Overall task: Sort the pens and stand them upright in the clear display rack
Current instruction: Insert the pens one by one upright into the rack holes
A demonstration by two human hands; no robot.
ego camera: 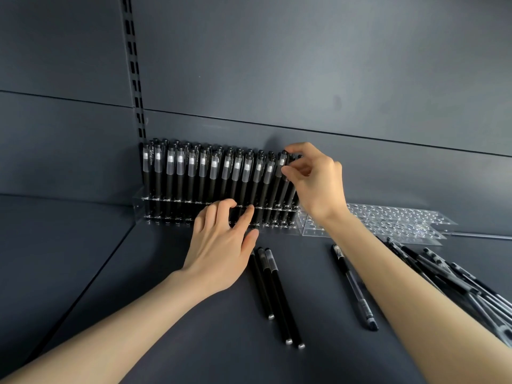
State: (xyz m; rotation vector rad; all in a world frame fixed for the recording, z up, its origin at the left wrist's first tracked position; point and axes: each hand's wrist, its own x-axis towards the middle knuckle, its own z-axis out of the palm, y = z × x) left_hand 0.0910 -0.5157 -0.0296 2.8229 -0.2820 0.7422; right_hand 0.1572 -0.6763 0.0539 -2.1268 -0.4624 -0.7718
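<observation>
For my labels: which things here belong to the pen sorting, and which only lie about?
Job: clear rack, standing pens, pinched pen, right hand, left hand, three black pens, clear pen, pen pile, empty rack.
Lying about: slotted wall strip.

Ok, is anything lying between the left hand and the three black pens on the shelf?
Nothing visible does. The left hand rests on the front of the rack, and the three black pens lie just below its thumb.
</observation>
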